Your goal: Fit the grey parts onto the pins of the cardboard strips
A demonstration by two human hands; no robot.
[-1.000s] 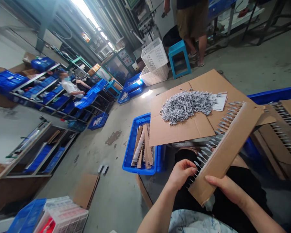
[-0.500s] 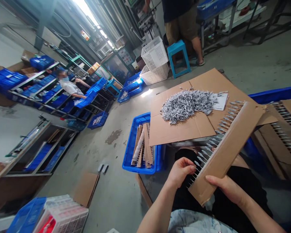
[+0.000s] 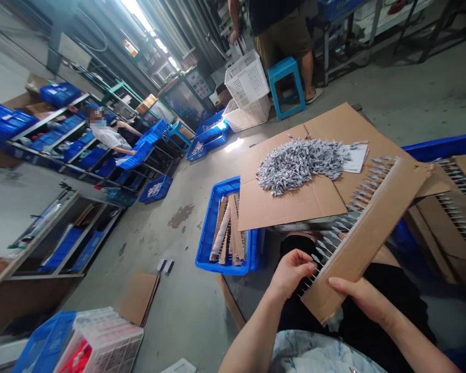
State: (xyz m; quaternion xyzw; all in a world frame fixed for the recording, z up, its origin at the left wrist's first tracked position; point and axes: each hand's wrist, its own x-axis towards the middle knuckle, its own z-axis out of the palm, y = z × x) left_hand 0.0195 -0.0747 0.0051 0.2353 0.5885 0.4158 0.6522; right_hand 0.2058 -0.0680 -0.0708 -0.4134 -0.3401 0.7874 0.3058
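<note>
Cardboard strip [image 3: 367, 235] rose slightly between left hand [image 3: 291, 274] and right hand [image 3: 359, 294].

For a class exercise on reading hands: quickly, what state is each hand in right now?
Left hand: closed, curled against the pins on the cardboard strip; cannot tell if it grips one.
Right hand: holding the cardboard strip by its edge.

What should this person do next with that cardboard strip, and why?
Probably lay it in the blue crate on the right. The right hand holds the cardboard strip, and its row of small metal pieces looks filled up to the left hand. Similar loaded strips already lie in that crate, so it seems the likely place.
</note>
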